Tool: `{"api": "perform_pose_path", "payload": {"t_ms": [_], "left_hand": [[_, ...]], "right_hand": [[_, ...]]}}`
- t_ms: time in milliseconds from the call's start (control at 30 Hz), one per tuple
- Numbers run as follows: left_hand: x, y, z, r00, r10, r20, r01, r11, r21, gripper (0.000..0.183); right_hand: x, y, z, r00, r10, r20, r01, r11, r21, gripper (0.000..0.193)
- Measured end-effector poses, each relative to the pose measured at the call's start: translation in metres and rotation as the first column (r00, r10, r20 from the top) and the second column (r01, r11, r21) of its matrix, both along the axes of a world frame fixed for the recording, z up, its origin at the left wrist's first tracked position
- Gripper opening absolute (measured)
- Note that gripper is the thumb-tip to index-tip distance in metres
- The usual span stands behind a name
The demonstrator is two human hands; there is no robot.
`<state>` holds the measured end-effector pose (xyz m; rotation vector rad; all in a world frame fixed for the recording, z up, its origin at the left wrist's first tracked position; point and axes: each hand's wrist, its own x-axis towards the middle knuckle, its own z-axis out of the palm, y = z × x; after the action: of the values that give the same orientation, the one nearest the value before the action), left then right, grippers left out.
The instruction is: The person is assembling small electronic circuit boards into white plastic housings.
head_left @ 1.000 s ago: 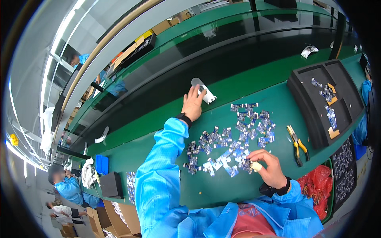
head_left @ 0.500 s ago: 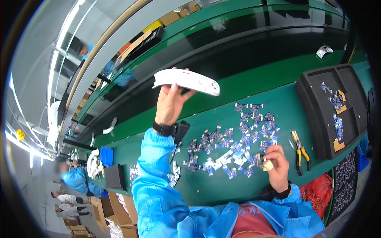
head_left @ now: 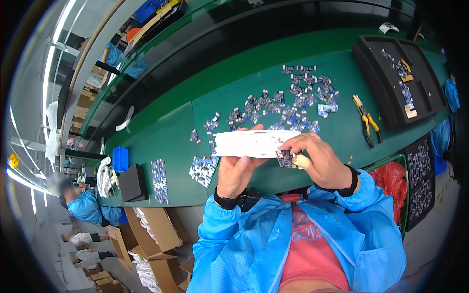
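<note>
Work seems to be near its beginning, as I judge it: on the green table a big scatter of small boards lies loose, spread from the middle toward the right, and only one of them is up in the hands. More boards lie in a neat strip and a small bunch at the left part of the table. Two black trays at the right hold only a few pieces, so most of the pile looks not handled yet.

White housing, a long flat plastic shell, is held level in front of the chest, above the table edge. Left hand holds it from below: the fingers are closed around its left and middle part, and the thumb comes up behind its upper edge.

Right hand is at the right end of the housing. Its fingers are curled over the end, and the thumb and the first finger, which wears a pale finger cot, pinch one small board. This board is just under the lower right edge of the housing, touching it or almost touching; I cannot tell which. It seems not seated in the housing yet.

Yellow pliers lie on the table near the trays, untouched.
</note>
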<state>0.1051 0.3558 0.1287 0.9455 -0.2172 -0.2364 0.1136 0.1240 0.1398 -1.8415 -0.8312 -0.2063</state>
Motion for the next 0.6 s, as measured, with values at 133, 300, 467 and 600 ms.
{"api": "perform_pose_path", "payload": {"t_ms": [133,300,467,600], "left_hand": [[-0.021,0.015,-0.008,1.000,0.020,-0.013,-0.022,0.991,-0.133,0.057],[-0.046,0.025,-0.021,1.000,-0.011,-0.028,0.006,0.984,-0.175,0.057],[-0.059,0.027,-0.027,0.999,-0.045,-0.010,0.041,0.973,-0.227,0.062],[-0.062,0.032,-0.033,0.998,-0.064,-0.019,0.057,0.968,-0.245,0.064]], "right_hand": [[-0.021,0.006,-0.002,0.996,0.087,-0.033,-0.086,0.996,0.016,0.012],[-0.034,0.026,0.010,0.991,-0.038,0.125,0.041,0.999,-0.025,0.015],[-0.032,0.059,0.010,0.941,-0.188,0.281,0.188,0.982,0.030,0.025],[-0.036,0.081,0.000,0.874,-0.188,0.448,0.237,0.970,-0.056,0.034]]}}
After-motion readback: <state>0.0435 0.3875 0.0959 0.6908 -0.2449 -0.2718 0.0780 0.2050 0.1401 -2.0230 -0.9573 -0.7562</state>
